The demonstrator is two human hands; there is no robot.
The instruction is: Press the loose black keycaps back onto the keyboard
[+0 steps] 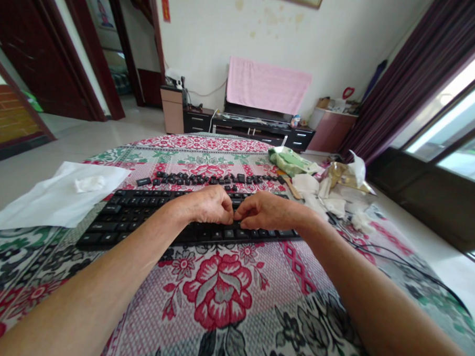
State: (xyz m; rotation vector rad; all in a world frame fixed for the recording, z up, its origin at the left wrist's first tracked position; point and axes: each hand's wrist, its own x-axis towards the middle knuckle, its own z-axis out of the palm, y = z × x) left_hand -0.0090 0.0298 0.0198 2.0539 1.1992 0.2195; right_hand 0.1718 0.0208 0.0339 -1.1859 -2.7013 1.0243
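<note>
A black keyboard (133,215) lies across the flowered tablecloth (220,292). Over its middle rows my left hand (207,204) and my right hand (265,210) meet fingertip to fingertip, both curled in a pinch. What they pinch is hidden between the fingers. Several loose black keycaps (206,179) lie in a row just beyond the keyboard. The keyboard's cable (379,252) runs off to the right.
A white sheet with a crumpled tissue (59,194) lies at the left. A green packet (291,160), crumpled tissues and a foil wrapper (342,177) sit at the far right of the table. Beyond are a TV stand, a pink cloth and doorways.
</note>
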